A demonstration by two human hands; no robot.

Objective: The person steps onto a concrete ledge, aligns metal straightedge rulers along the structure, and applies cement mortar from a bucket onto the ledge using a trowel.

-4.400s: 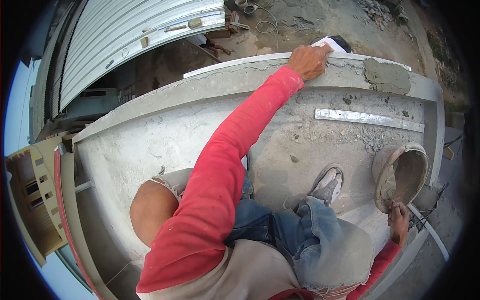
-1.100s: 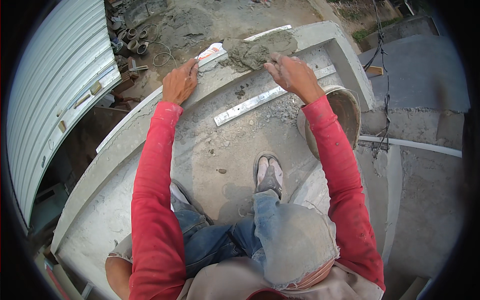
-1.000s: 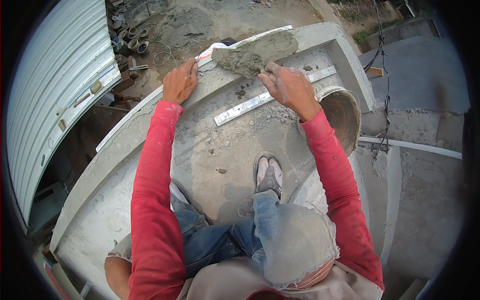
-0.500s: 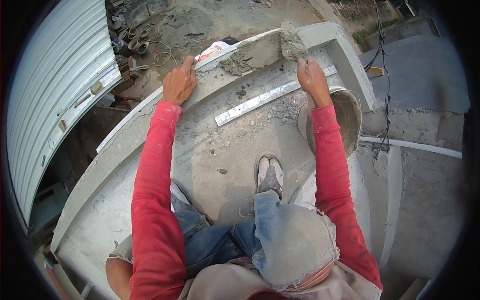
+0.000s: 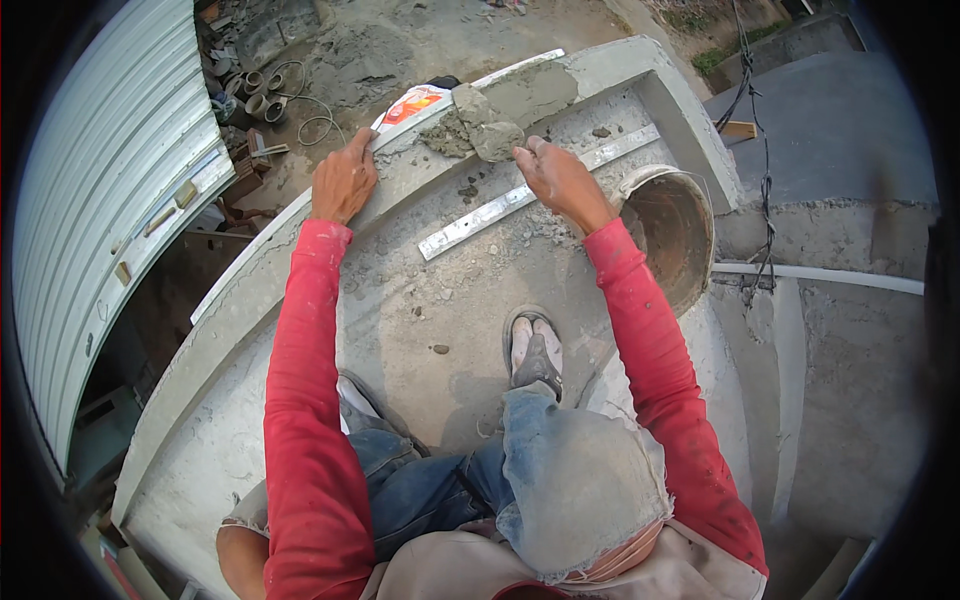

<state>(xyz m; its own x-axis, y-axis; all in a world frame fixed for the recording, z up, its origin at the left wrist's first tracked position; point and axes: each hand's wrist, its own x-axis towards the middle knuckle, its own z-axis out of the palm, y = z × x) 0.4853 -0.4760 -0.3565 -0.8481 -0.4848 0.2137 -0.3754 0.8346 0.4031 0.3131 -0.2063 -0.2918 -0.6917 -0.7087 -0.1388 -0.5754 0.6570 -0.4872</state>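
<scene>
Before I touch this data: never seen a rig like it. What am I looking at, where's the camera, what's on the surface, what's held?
No machine here: these are a person's bare hands, in red sleeves. The view comes from the left of two head-worn fisheye cameras looking down, so straight edges bend toward the rim.

The left hand rests at the outer edge of a concrete ledge; whether it grips anything is unclear. The right hand seems to hold a mortar-coated tool, perhaps a trowel, at the ledge's near side. Grey mortar is spread on top of the ledge. On the floor inside lie a long metal bar and a bucket.
</scene>
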